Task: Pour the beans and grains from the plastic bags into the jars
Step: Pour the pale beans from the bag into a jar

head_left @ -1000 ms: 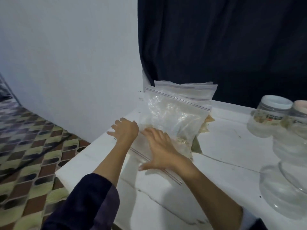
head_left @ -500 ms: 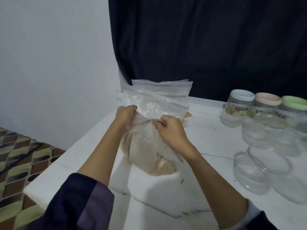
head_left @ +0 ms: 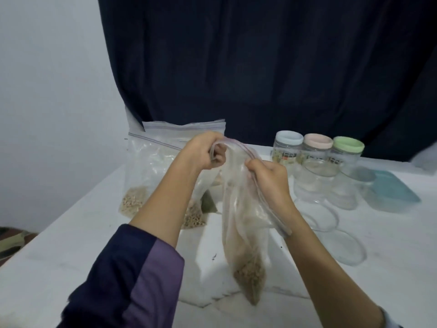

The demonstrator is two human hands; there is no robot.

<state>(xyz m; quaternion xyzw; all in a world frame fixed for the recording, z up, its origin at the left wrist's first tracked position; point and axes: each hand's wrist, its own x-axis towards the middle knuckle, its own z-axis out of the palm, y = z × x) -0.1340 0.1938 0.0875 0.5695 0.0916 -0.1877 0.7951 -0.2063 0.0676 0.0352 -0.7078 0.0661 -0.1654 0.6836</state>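
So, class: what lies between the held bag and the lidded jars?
In the head view, the right hand and open clear jars lie between held bag and lidded jars.

Dark curtain (head_left: 260, 55), white table (head_left: 59, 268)

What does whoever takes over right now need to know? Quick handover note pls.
Left hand and right hand: both grip the zip top of one bag, held up, grains settled in its bottom corner; whether the zip is open is unclear.
Other bags lean at the table's back left, grains inside.
Three lidded jars stand back right; clear open jars sit in front of them.
Done: bag picked up. Left: open it, pour, repeat for the rest.
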